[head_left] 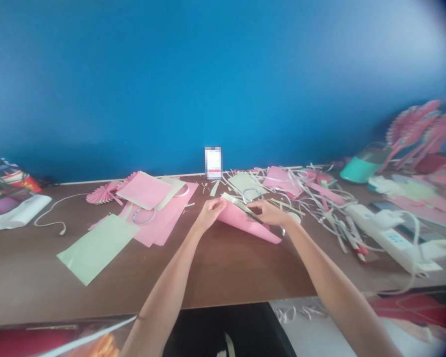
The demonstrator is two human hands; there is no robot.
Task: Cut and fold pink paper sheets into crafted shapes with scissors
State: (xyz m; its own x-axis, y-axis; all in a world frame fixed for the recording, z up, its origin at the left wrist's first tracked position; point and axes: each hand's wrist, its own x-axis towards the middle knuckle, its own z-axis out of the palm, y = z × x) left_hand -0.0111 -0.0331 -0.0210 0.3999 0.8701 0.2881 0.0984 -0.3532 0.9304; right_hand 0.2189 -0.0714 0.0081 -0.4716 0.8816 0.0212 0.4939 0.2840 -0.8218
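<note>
Both my hands hold a folded sheet of pink paper (243, 223) above the brown wooden table (223, 267). My left hand (209, 214) pinches its left end. My right hand (267, 212) grips the upper edge further right. A pale green face shows along the top of the fold. A thin dark strip (250, 210) lies along that edge, partly behind my right fingers; it may be a scissor blade, but I cannot tell. The sheet's lower corner points right and hangs just above the tabletop.
Loose pink sheets (159, 218) and a pale green sheet (96, 248) lie left of my hands. Paper scraps (319, 203) tangle to the right, beside a white power strip (386, 235). A pink paper fan (100, 193) and a teal container (362, 168) stand nearby. A blue wall backs the table.
</note>
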